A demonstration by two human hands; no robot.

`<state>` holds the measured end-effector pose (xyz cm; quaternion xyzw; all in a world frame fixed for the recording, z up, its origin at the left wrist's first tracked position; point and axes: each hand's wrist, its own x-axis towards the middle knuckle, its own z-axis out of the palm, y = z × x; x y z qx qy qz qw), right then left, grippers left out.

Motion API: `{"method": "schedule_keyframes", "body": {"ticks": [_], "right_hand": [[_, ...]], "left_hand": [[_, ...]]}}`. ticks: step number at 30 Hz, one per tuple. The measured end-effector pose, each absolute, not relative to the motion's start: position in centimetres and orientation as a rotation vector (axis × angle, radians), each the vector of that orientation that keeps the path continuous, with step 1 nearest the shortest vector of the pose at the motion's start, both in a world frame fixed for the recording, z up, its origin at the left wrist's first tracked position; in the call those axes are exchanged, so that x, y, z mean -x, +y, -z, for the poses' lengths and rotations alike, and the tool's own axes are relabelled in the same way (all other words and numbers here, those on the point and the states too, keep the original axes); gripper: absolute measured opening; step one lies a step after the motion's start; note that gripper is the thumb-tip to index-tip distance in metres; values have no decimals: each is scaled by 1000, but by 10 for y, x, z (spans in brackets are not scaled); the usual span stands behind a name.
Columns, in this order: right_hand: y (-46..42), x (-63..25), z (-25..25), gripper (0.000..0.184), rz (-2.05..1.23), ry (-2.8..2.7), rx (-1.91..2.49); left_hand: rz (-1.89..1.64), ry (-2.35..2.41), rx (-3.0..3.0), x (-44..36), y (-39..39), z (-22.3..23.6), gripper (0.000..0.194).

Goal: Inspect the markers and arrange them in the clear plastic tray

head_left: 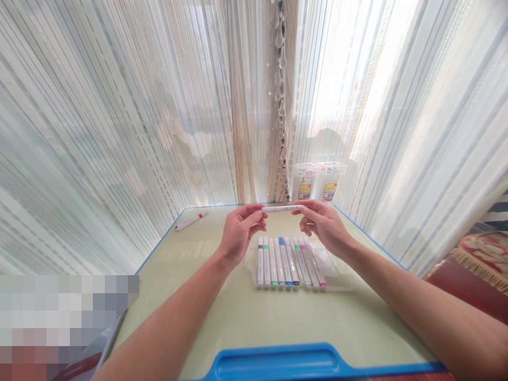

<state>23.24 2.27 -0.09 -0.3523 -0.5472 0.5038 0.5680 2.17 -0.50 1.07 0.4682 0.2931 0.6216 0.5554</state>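
A white marker (281, 209) is held level between my two hands above the far part of the table. My left hand (243, 230) pinches its left end, and my right hand (323, 223) has fingers closed on its right end. Below them lies a clear plastic case (337, 283) with several white markers (278, 262) side by side in it, showing green, blue, black and pink ends or bands. The right part of the case shows no markers. Another white marker (192, 220) with a red band lies alone at the far left.
The pale green table (222, 317) has a blue rim with a moulded blue tray (278, 362) at the near edge. Two clear boxes with labels (317, 182) stand at the back right, before striped string curtains (119, 106). A fringed patterned cloth (486, 254) is at the right.
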Motion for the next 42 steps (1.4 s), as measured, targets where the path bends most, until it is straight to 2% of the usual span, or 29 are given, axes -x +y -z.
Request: {"method": "schedule_keyframes", "body": {"ticks": [13,30,42], "right_hand": [[22,-233,-1,25,-1166,-1228,834],[20,-233,-4,22,-1069,-1229,801],[16,-233,-4,23,-1009,-1301,794]], "left_hand": [[-1492,724,-1165,-22,-5,-10,21],[-1585,911,-1344,-17,1,-3,30],[-1506,883,-1304,-14,3,-2,22]]}}
